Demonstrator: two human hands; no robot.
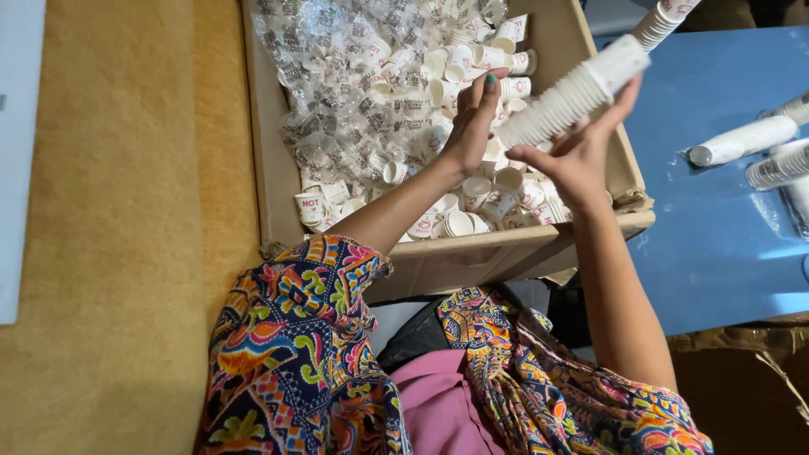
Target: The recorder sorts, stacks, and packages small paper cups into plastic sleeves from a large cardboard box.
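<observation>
**Both hands on a long stack of paper cups above an open carton**

Seen from my head camera, looking down: at far left lies a mustard-yellow floor covering (118, 253), with the edge of a pale flat panel (17, 160) at the frame's border. Next comes the open cardboard box (270, 168), its left half filled with crumpled clear plastic wrappers (345, 93) and its right half with loose small white paper cups (472, 202), some upright, some on their sides. My left hand (472, 126), fingers stretched out and close together, presses flat against the lower end of a nested stack of white paper cups (573, 94). The stack is held tilted in the air above the box's right side, rising toward the upper right. My right hand (581, 156) cradles it from below, fingers spread and curled up around it, thumb pointing left. In the foreground are my multicoloured patterned sleeves (295, 354) and a pink garment (438, 404). Above the held stack, another stack of cups (661, 21) pokes in from the top edge. At far right, on the blue counter (708, 253), lie further cup stacks (742, 139) on their sides, some sleeved in clear plastic.
</observation>
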